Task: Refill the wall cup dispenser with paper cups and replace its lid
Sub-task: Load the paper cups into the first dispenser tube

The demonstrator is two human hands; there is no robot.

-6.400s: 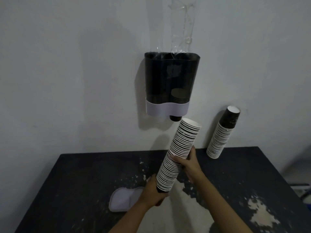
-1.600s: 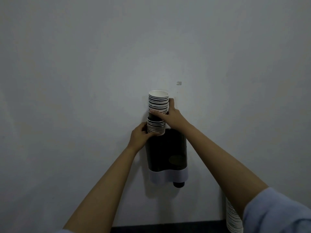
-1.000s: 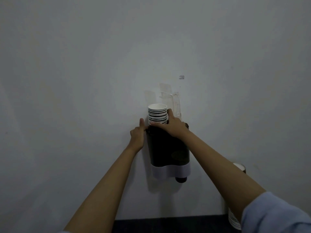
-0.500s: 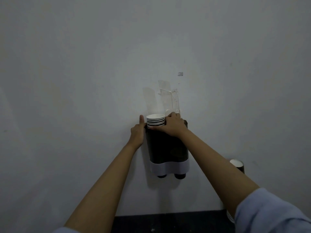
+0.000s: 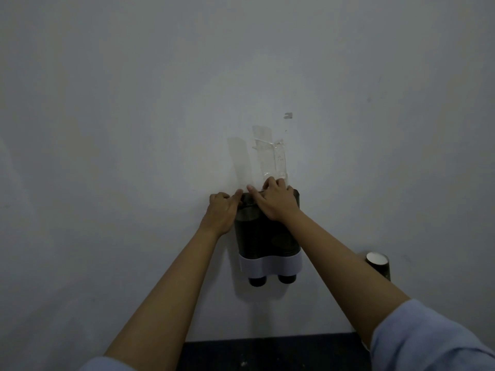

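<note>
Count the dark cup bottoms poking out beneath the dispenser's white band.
2. The left cup bottom and the right cup bottom hang side by side below the white band of the dispenser. The stacks above them are hidden inside.

The dispenser (image 5: 263,236) is fixed on the wall (image 5: 134,129), above the far edge of the table (image 5: 267,353). Strips of tape (image 5: 270,156) are stuck on the wall just above it. The left hand (image 5: 221,211) is placed on its upper left corner, the right hand (image 5: 277,200) on its top. Two cup bottoms (image 5: 256,281) are seen under its lower band (image 5: 270,266), side by side. A cup stack (image 5: 378,265) is found to the right, partly hidden behind the right forearm.
</note>
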